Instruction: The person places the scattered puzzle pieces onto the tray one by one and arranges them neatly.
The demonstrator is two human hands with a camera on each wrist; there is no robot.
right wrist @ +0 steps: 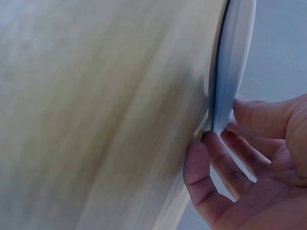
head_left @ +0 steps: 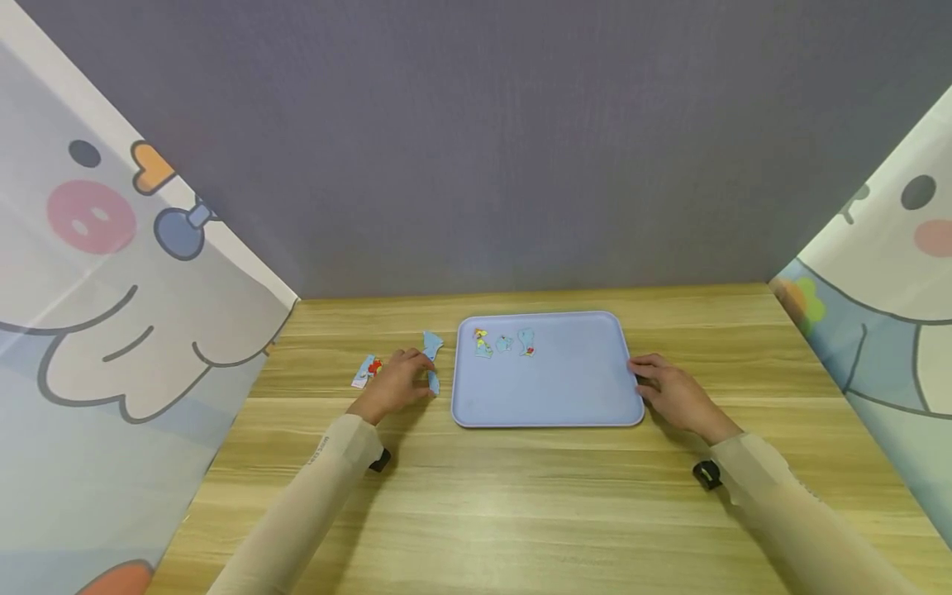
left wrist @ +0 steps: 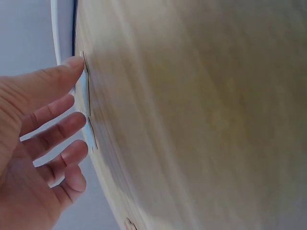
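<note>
My left hand (head_left: 399, 382) is just left of the light-blue tray (head_left: 550, 388), over two flat light-blue pieces, which look like jigsaw pieces. The far piece (head_left: 432, 341) and the near piece (head_left: 435, 383) lie on the table, partly covered by my fingers. In the left wrist view, the thumb (left wrist: 67, 71) touches one piece (left wrist: 86, 98), while the fingers are loosely bent. At the tray's right edge my right hand (head_left: 675, 398) pinches the rim, thumb on top and fingertips against the side. Three printed pieces (head_left: 504, 343) lie in the tray's upper left.
Farther left, printed pieces with red and blue (head_left: 364, 372) lie on the wooden table (head_left: 506, 504), partly behind my left hand. A grey wall (head_left: 521, 165) rises behind the table. Cartoon-printed panels (head_left: 111, 314) flank both sides.
</note>
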